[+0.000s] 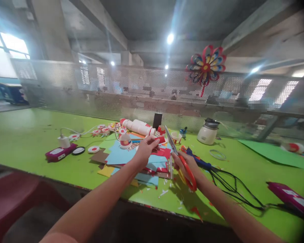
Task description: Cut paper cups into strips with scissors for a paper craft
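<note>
My left hand [143, 152] is closed in a pinch on a small piece of red paper [161, 139], above a stack of coloured sheets. My right hand [186, 161] grips orange-handled scissors [190, 173], whose blades point up and away, just right of the red piece. Under both hands lies light blue paper [121, 156], with more red paper [164, 153] on it and brown and yellow sheets sticking out below. Right of the scissors rests a blue glue gun [199, 161], its black cable trailing over the table.
White paper cups [139, 127] lie stacked behind the sheets, near a dark upright phone-like slab [157, 120]. A white jar [208, 131] stands at right. Purple power strips [60, 152] lie on both sides of the green table [78, 175]. Paper scraps litter its front edge. A mesh partition [103, 98] rises behind.
</note>
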`<state>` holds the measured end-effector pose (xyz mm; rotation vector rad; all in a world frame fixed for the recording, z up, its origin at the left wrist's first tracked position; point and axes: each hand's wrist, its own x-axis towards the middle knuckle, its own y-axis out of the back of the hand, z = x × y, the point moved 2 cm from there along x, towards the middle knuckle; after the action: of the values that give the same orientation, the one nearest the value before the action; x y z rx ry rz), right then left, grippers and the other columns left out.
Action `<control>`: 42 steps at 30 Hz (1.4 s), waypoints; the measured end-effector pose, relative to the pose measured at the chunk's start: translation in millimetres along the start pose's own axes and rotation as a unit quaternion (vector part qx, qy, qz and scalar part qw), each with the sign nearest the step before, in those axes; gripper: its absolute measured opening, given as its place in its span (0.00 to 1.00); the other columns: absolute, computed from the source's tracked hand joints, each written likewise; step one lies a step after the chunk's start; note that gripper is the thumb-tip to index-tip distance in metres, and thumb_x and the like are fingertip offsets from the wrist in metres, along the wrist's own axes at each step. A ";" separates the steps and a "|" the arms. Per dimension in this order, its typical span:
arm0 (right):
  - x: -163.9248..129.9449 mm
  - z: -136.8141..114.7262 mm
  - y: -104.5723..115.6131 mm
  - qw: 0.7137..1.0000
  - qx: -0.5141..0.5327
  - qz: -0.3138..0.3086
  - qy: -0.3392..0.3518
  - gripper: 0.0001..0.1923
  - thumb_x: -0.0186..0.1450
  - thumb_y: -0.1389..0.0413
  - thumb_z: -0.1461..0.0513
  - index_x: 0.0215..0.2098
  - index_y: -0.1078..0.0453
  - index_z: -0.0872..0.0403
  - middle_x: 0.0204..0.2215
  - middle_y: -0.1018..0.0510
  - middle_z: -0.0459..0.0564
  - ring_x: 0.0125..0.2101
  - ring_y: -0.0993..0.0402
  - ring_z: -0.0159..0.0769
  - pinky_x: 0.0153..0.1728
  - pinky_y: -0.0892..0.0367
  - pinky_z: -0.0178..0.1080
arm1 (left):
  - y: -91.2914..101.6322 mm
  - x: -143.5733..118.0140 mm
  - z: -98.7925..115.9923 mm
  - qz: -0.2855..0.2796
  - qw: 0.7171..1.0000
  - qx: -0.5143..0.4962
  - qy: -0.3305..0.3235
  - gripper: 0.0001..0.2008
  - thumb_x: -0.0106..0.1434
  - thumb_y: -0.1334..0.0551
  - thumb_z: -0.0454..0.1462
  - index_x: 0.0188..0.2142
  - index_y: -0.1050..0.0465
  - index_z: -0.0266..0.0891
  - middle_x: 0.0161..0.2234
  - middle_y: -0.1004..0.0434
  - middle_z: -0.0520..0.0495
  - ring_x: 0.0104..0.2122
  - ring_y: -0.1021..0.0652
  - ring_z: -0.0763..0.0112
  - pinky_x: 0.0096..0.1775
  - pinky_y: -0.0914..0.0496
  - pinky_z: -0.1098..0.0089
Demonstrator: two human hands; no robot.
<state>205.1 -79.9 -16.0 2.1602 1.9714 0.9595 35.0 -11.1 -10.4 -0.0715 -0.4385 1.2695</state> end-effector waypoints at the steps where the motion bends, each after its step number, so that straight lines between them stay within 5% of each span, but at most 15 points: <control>1: 1.1 -1.6 0.4 1.000 -0.007 -0.005 0.007 0.21 0.60 0.45 0.43 0.24 0.33 0.52 0.17 0.30 0.43 0.21 0.31 0.37 0.24 0.34 0.39 | 0.0 1.8 5.2 0.013 1.000 -0.011 -0.009 0.15 0.52 0.32 0.44 0.28 0.32 0.36 0.23 0.29 0.53 0.24 0.29 0.77 0.30 0.35 0.73; 8: 4.9 1.7 0.9 0.997 -0.054 -0.032 0.033 0.19 0.63 0.47 0.46 0.27 0.32 0.52 0.22 0.26 0.46 0.24 0.29 0.38 0.27 0.32 0.40 | 1.3 19.0 12.4 0.053 0.990 -0.130 -0.022 0.13 0.48 0.29 0.40 0.26 0.29 0.35 0.26 0.26 0.51 0.29 0.26 0.75 0.34 0.32 0.73; 21: 7.8 19.0 0.2 0.992 -0.093 -0.084 -0.007 0.20 0.66 0.52 0.47 0.38 0.29 0.53 0.31 0.22 0.51 0.31 0.26 0.42 0.33 0.31 0.41 | 21.0 26.7 -28.9 0.064 0.994 -0.080 0.034 0.09 0.51 0.32 0.37 0.28 0.25 0.32 0.27 0.22 0.45 0.28 0.22 0.70 0.34 0.29 0.69; 29: -9.9 5.4 9.4 0.958 -0.234 -0.148 -0.070 0.25 0.60 0.42 0.49 0.51 0.28 0.53 0.45 0.19 0.54 0.38 0.22 0.46 0.38 0.29 0.42 | 47.0 43.4 -21.8 0.202 0.973 -0.112 -0.004 0.01 0.56 0.37 0.30 0.28 0.29 0.34 0.25 0.24 0.51 0.23 0.24 0.78 0.32 0.30 0.74; 33: -9.1 10.4 16.7 0.946 -0.283 -0.137 -0.076 0.25 0.61 0.44 0.48 0.52 0.28 0.52 0.45 0.19 0.54 0.41 0.22 0.47 0.40 0.30 0.43 | 62.6 51.1 -12.0 0.252 0.956 -0.114 -0.096 0.03 0.58 0.40 0.29 0.29 0.29 0.34 0.25 0.24 0.51 0.26 0.22 0.77 0.33 0.29 0.74; 42: -1.4 38.1 25.2 0.914 -0.378 -0.092 -0.115 0.25 0.61 0.45 0.53 0.53 0.29 0.55 0.42 0.18 0.58 0.39 0.22 0.50 0.36 0.31 0.43 | 37.4 38.3 -15.8 0.138 0.982 -0.127 -0.021 0.04 0.62 0.43 0.28 0.32 0.33 0.34 0.26 0.21 0.46 0.28 0.19 0.70 0.32 0.28 0.72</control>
<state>245.5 -72.2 -36.0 1.5359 1.3385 1.1236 15.4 39.0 -25.1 -0.3321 -0.6423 1.4824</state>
